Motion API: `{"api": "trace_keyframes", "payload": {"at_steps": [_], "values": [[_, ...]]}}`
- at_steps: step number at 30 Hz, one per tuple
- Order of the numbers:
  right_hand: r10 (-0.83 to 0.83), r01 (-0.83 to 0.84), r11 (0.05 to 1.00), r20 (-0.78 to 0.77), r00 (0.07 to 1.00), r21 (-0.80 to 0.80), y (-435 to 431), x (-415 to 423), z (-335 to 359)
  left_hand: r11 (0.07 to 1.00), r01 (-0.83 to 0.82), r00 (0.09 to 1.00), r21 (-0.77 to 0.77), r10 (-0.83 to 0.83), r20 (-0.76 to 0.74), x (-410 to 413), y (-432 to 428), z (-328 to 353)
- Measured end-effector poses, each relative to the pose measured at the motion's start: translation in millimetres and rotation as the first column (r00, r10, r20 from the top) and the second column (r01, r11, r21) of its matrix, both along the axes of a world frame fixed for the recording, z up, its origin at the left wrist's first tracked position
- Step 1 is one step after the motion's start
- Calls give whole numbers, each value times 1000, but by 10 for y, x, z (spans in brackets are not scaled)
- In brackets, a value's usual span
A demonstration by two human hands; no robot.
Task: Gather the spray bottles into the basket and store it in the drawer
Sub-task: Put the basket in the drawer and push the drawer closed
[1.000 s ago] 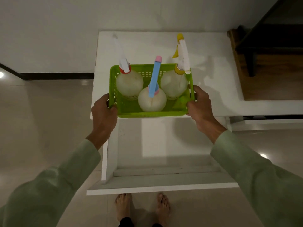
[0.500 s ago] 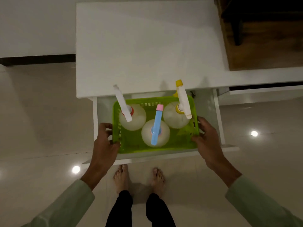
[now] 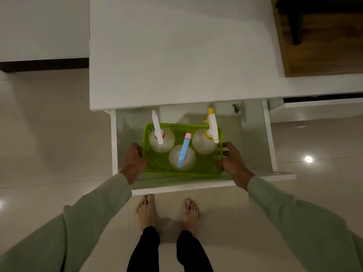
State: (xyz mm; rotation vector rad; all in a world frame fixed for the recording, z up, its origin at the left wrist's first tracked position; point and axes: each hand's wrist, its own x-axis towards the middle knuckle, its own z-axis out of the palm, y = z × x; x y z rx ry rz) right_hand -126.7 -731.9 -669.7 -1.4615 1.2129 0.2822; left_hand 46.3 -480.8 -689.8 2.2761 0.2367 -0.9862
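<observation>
A bright green basket (image 3: 204,169) sits low inside the open white drawer (image 3: 269,138). Three clear round spray bottles stand upright in it: one with a white and red nozzle (image 3: 158,132) at the back left, one with a yellow nozzle (image 3: 211,128) at the back right, one with a blue and pink nozzle (image 3: 183,152) in front. My left hand (image 3: 133,158) grips the basket's left rim. My right hand (image 3: 232,160) grips its right rim.
The white cabinet top (image 3: 176,55) overhangs the drawer's back. The drawer's front panel (image 3: 196,186) is just above my bare feet (image 3: 169,211) on a glossy tiled floor. A dark wooden piece (image 3: 324,40) stands at the upper right.
The basket came off the cabinet top and went down into the open drawer, both hands still on its rims. The view tilted downward.
</observation>
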Motion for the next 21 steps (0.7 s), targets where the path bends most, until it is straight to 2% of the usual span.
{"api": "trace_keyframes", "payload": {"at_steps": [2, 5, 9, 16, 21], "values": [[21, -20, 1000, -71, 997, 17, -27, 62, -165, 1000, 10, 999, 30, -8, -54, 54, -21, -219], [68, -75, 996, -151, 986, -43, -73, 195, -412, 998, -33, 991, 52, 40, -127, 92, -44, -508], [172, -196, 972, -176, 969, -126, -130, 376, -631, 997, -1, 982, 77, 16, -188, 80, -3, -751], [237, -269, 955, -224, 945, -122, -107, 426, -847, 997, -66, 965, 38, 74, -250, 17, -17, -895], [279, -320, 939, -270, 922, -123, -91, 402, -920, 998, -55, 958, 10, 55, -283, 11, 4, -958]]}}
